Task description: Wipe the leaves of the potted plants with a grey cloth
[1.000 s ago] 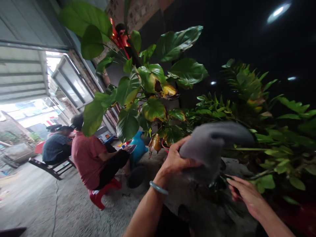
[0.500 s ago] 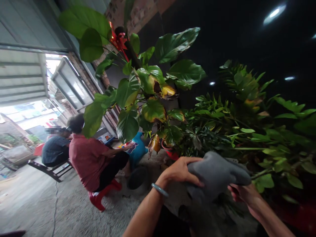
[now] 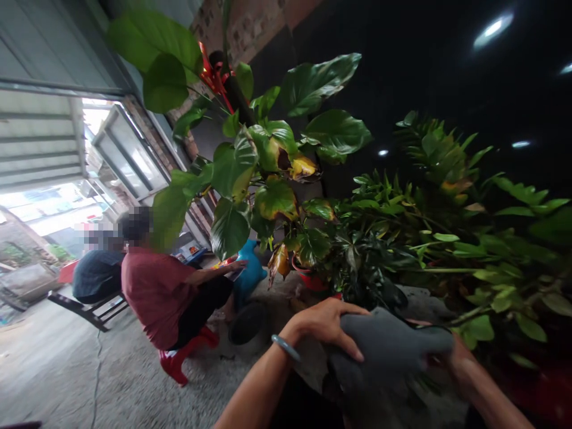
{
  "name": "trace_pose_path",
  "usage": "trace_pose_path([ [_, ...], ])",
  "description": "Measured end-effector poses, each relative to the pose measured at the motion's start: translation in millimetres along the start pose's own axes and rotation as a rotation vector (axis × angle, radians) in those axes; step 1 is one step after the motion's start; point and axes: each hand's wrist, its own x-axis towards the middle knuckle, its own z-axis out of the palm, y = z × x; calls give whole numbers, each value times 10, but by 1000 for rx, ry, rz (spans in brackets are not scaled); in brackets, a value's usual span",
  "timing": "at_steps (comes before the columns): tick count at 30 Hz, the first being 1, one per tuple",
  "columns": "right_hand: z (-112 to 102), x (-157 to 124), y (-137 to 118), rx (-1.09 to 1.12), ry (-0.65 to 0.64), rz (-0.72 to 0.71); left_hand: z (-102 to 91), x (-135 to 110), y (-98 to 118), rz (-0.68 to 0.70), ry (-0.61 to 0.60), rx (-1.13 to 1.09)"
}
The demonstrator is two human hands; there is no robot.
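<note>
— Grey cloth (image 3: 384,348), soft and bunched, sits low in the near middle of the scene, in front of the plants. Who has hold of it?

— Both bare hands. The left hand (image 3: 324,325) lies over its left end, fingers (image 3: 346,345) spread and curled down onto the fabric, so the grasp is closed around it. A pale bangle (image 3: 286,347) rings that wrist.

— And the right hand (image 3: 456,357)?

— It meets the cloth's right end, but the fabric covers most of the fingers. It touches the cloth; how tightly it is closed, I cannot tell.

— What stands about it?

— Just beyond the cloth, a dark leafy plant in a red pot (image 3: 310,279). Above and to the left rises a big-leaved plant (image 3: 268,149), some leaves yellowed, with a red ribbon (image 3: 213,74) near its top. To the right, a feathery green plant (image 3: 469,238) spreads out.

— Anyone else?

— Far left, a person in a red shirt (image 3: 156,295) sits on a low red stool (image 3: 181,360), with a second person in dark blue (image 3: 96,275) behind, on a bench. A blue object (image 3: 250,271) stands beside them, on rough concrete ground (image 3: 111,381).
</note>
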Motion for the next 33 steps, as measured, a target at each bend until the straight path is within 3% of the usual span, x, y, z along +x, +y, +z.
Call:
trace_pose_path([
  [2, 11, -21, -14, 29, 22, 30, -100, -83, 128, 110, 155, -97],
  [5, 54, -59, -51, 62, 40, 75, -208, 21, 300, 275, 470, -234],
  [8, 88, -76, -70, 88, 29, 81, -158, 245, 280, 280, 627, -228],
  [10, 92, -69, -69, 98, 18, 78, -47, 326, 150, 160, 572, -56],
  [13, 70, -47, -63, 86, 6, 78, 112, 249, -87, -17, 270, 204],
  [15, 46, -36, -64, 67, 0, 80, 146, 117, -170, -48, 111, 234],
  [17, 25, -37, -70, 50, -6, 83, 111, 0, -145, -21, 111, 171],
  [20, 19, -54, -79, 37, -4, 92, -6, -30, 45, 116, 332, 8],
  [23, 48, -69, -70, 22, -13, 100, -66, 125, 216, 258, 555, -144],
  [25, 75, -67, -47, -1, -43, 104, -27, 258, 216, 246, 597, -152],
  [27, 95, -51, -7, -26, -76, 100, 61, 339, 114, 142, 531, -21],
  [29, 98, -21, 46, -54, -95, 87, 154, 320, -37, 21, 370, 161],
  [31, 81, 18, 101, -84, -88, 66, 205, 198, -157, -53, 191, 262],
  [33, 52, 53, 140, -110, -76, 46, 185, 22, -178, -51, 92, 240],
])
